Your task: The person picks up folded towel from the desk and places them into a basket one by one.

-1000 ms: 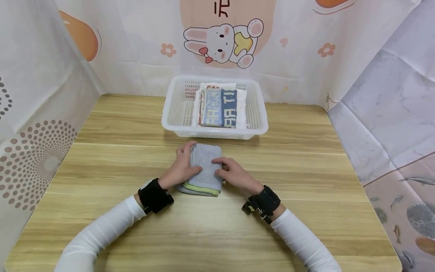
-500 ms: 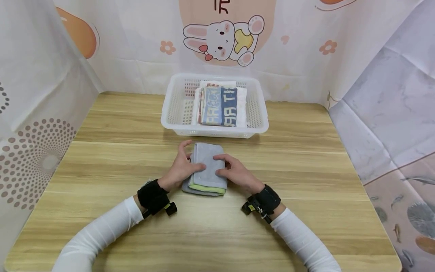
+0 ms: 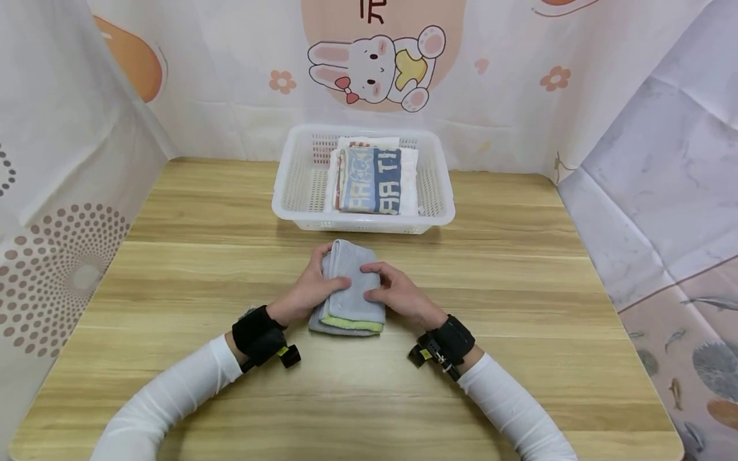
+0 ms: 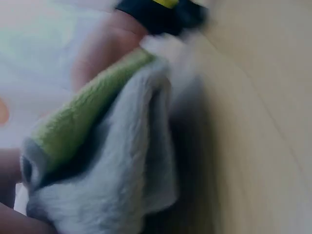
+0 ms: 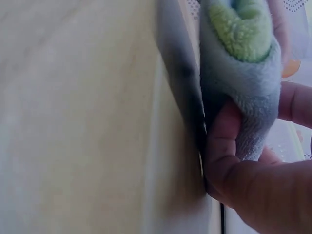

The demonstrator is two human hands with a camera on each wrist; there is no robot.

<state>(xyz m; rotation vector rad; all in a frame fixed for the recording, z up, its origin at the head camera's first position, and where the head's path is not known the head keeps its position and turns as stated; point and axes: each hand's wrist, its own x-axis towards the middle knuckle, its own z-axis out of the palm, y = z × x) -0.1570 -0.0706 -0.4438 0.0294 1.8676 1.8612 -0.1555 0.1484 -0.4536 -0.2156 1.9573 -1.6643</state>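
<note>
A folded grey towel (image 3: 357,282) with a lime-green layer showing at its near edge lies in front of the basket. My left hand (image 3: 311,286) grips its left edge, thumb on top and fingers along the far left side. At the right edge, my right hand (image 3: 400,291) pinches the towel between thumb and fingers. The right wrist view has the fingers (image 5: 224,129) of that hand tucked under the grey layer, close over the table. In the left wrist view the towel (image 4: 112,161) shows its open green-lined folds, and the picture is blurred.
A white plastic basket (image 3: 291,205) stands behind the towel, holding folded towels (image 3: 371,182), the top one blue with letters. The wooden table (image 3: 369,397) runs to printed curtains (image 3: 230,77) at the back and sides.
The towel has shifted slightly right. My left hand loosened with its index finger raised, then closed again round the left edge. The right hand has kept its hold with little movement.
</note>
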